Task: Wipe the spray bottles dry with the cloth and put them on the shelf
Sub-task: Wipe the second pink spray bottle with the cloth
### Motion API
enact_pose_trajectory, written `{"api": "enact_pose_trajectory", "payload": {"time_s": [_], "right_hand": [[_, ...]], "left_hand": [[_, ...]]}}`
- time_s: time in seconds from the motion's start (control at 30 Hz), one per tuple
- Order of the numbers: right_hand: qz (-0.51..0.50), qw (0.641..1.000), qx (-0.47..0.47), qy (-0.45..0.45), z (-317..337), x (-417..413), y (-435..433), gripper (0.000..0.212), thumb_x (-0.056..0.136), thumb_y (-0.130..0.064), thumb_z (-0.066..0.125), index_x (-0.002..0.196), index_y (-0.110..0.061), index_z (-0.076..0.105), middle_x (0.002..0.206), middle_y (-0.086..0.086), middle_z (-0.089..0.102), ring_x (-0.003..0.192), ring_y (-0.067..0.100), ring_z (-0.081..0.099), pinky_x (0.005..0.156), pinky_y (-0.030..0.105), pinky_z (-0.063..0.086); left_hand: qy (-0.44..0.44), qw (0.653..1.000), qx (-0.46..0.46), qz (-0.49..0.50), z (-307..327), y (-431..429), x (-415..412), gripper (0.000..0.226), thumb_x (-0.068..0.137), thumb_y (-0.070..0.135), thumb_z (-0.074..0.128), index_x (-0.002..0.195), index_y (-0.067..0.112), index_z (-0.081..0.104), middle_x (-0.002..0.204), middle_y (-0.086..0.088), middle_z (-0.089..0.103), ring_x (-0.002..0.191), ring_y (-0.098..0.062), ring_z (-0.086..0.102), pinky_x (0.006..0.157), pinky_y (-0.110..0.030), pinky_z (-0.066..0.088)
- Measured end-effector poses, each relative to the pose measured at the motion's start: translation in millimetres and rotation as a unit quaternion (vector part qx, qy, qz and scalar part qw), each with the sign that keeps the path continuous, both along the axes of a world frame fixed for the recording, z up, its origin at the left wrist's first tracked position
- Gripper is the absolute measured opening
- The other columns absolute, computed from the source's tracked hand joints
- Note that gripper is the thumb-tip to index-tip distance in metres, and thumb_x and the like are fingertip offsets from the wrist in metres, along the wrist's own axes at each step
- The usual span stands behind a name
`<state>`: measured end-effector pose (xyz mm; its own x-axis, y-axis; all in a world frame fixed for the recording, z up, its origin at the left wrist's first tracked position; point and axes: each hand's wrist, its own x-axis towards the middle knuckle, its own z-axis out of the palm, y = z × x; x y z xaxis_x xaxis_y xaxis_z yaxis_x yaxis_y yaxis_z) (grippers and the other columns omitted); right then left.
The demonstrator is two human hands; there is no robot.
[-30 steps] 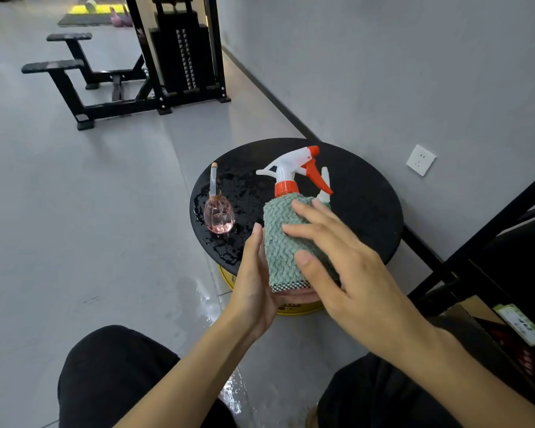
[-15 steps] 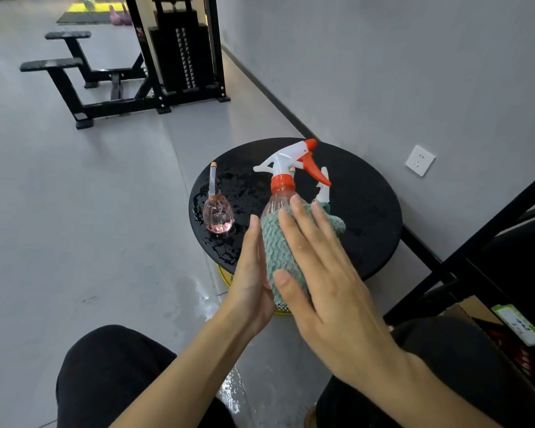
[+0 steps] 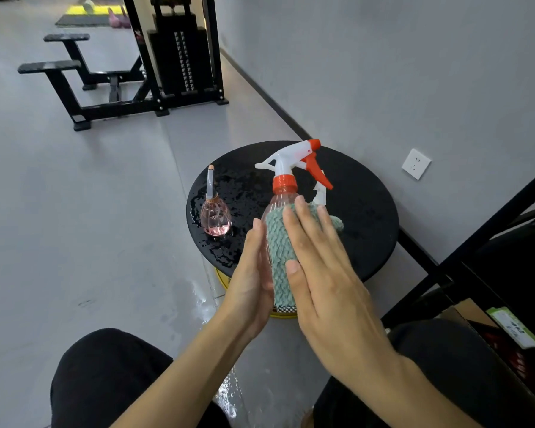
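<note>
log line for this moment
wiping | trigger spray bottle in green cloth | left hand, right hand press flat | small pink bottle on wet table

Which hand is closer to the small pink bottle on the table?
Left. The left hand is just right of the small pink bottle; the right hand lies farther right, across the cloth-wrapped spray bottle.

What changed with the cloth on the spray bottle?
The cloth slid down the spray bottle, baring its pink shoulder below the orange collar. The right hand flattened, its fingers now straight on the cloth. The left hand stayed pressed against the bottle's side, and the small pink bottle stayed on the wet table.
</note>
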<state>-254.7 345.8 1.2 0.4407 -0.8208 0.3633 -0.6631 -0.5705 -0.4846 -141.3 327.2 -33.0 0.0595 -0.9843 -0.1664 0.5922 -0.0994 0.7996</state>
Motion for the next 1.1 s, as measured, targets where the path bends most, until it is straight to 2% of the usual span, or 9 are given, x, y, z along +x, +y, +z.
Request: {"api": "enact_pose_trajectory", "payload": {"time_s": [0.07, 0.13, 0.2, 0.3, 0.43, 0.67, 0.8, 0.97, 1.1], "right_hand": [[-0.005, 1.000, 0.011, -0.019, 4.5, 2.2, -8.2, 0.053, 0.102, -0.034, 0.017, 0.154, -0.031, 0.008, 0.159, -0.024, -0.007, 0.146, -0.001, -0.014, 0.116, 0.015, -0.005], [-0.016, 0.999, 0.021, -0.038, 9.9, 4.7, -21.9, 0.052, 0.102, -0.035, 0.019, 0.154, -0.030, 0.013, 0.159, -0.023, -0.005, 0.145, -0.003, -0.013, 0.118, 0.020, -0.002], [-0.022, 0.999, 0.019, -0.045, 12.7, 7.0, -31.4, 0.054, 0.101, -0.040, 0.017, 0.153, -0.027, 0.018, 0.161, -0.018, 0.001, 0.146, -0.002, -0.011, 0.121, 0.030, 0.006], [-0.013, 0.999, 0.001, -0.035, 6.6, 9.3, -26.2, 0.054, 0.101, -0.041, 0.016, 0.154, -0.028, 0.016, 0.162, -0.015, 0.003, 0.147, 0.001, -0.011, 0.122, 0.040, 0.012], [-0.003, 0.999, -0.011, -0.033, -6.9, 8.2, -3.7, 0.055, 0.101, -0.037, 0.021, 0.154, -0.029, 0.011, 0.162, -0.017, 0.002, 0.149, 0.006, -0.004, 0.118, 0.046, 0.024], [-0.011, 0.997, 0.026, -0.075, 8.6, 4.7, -28.7, 0.052, 0.102, -0.037, 0.023, 0.153, -0.030, 0.017, 0.161, -0.019, 0.005, 0.147, -0.001, -0.007, 0.113, 0.009, -0.001], [-0.005, 0.998, 0.020, -0.066, 8.8, 4.3, -28.7, 0.053, 0.102, -0.039, 0.021, 0.154, -0.030, 0.015, 0.161, -0.019, 0.003, 0.147, 0.000, -0.008, 0.115, 0.013, -0.001], [0.010, 0.999, -0.013, -0.033, -5.9, 5.0, -3.7, 0.054, 0.102, -0.035, 0.021, 0.154, -0.028, 0.014, 0.161, -0.018, 0.001, 0.149, 0.007, -0.006, 0.120, 0.030, 0.009], [0.011, 0.997, 0.022, -0.072, 3.7, 4.5, -22.3, 0.050, 0.103, -0.034, 0.024, 0.153, -0.029, 0.022, 0.161, -0.020, 0.006, 0.147, -0.001, -0.007, 0.116, 0.013, 0.000]], "left_hand": [[0.005, 1.000, 0.010, -0.023, -1.4, 2.0, -2.4, 0.049, 0.095, 0.052, 0.038, 0.125, 0.022, 0.062, 0.124, -0.006, 0.067, 0.117, -0.019, 0.062, 0.094, -0.036, 0.051], [0.006, 0.998, 0.023, -0.053, -1.7, 4.5, -5.6, 0.044, 0.097, 0.051, 0.033, 0.117, 0.028, 0.065, 0.106, 0.000, 0.074, 0.092, -0.014, 0.071, 0.063, -0.032, 0.057], [0.001, 0.998, 0.026, -0.063, -5.6, 5.7, -6.8, 0.044, 0.098, 0.051, 0.031, 0.115, 0.032, 0.066, 0.098, 0.002, 0.075, 0.080, -0.014, 0.072, 0.052, -0.031, 0.055], [0.016, 0.998, 0.035, -0.046, -2.9, 3.7, -2.6, 0.045, 0.097, 0.052, 0.033, 0.112, 0.029, 0.068, 0.099, -0.001, 0.075, 0.083, -0.014, 0.072, 0.058, -0.030, 0.056], [0.045, 0.998, 0.042, -0.003, 1.0, 0.3, 4.4, 0.052, 0.100, 0.046, 0.035, 0.131, 0.011, 0.058, 0.128, -0.014, 0.064, 0.119, -0.024, 0.060, 0.098, -0.034, 0.049], [0.000, 0.997, 0.038, -0.060, 0.3, 5.5, -0.2, 0.042, 0.097, 0.050, 0.035, 0.107, 0.028, 0.070, 0.097, -0.001, 0.074, 0.077, -0.015, 0.072, 0.053, -0.031, 0.055], [0.012, 0.997, 0.041, -0.061, 1.8, 3.9, -0.6, 0.044, 0.094, 0.053, 0.036, 0.109, 0.029, 0.070, 0.098, -0.001, 0.073, 0.078, -0.016, 0.071, 0.055, -0.032, 0.055], [0.053, 0.998, 0.035, -0.015, 5.3, 0.6, 4.3, 0.059, 0.089, 0.051, 0.045, 0.129, 0.011, 0.060, 0.127, -0.013, 0.064, 0.116, -0.025, 0.061, 0.096, -0.036, 0.052], [0.038, 0.997, 0.039, -0.059, 2.5, 2.6, 2.7, 0.044, 0.096, 0.049, 0.036, 0.112, 0.023, 0.068, 0.099, -0.003, 0.074, 0.084, -0.016, 0.072, 0.060, -0.032, 0.058]]}}
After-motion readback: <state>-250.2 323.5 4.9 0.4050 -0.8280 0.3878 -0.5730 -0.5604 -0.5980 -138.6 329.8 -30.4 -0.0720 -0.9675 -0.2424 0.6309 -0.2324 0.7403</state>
